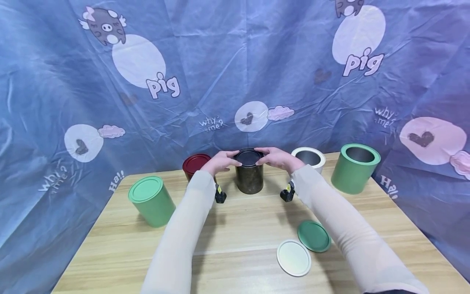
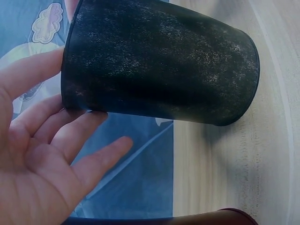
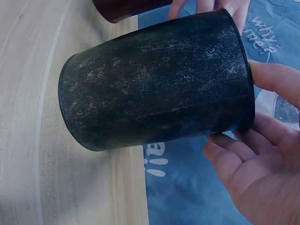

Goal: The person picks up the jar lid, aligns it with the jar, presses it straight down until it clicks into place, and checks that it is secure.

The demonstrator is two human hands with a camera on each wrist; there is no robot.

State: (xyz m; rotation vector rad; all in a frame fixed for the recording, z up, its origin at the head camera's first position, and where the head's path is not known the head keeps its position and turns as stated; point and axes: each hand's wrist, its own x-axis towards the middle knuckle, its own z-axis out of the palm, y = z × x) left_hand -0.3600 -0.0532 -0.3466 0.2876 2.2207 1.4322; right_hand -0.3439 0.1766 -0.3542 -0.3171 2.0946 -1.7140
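Note:
A black canister (image 1: 249, 179) with mottled sides stands upright at the middle back of the table, a black lid (image 1: 248, 157) on its top. My left hand (image 1: 221, 162) grips the top rim from the left, thumb in front and fingers round the back. From the right, my right hand (image 1: 275, 158) holds the same rim in a mirrored way. In the left wrist view the left thumb (image 2: 35, 70) meets the rim, and some fingers spread away below. The right wrist view has the right fingers (image 3: 234, 150) curled at the rim.
Behind the left forearm stands a dark red canister (image 1: 196, 163); a lidded green canister (image 1: 154, 204) is farther left. On the right are an uncovered white canister (image 1: 318, 158) and an uncovered green canister (image 1: 350, 175). A green lid (image 1: 314, 236) and a white lid (image 1: 293, 258) lie in front.

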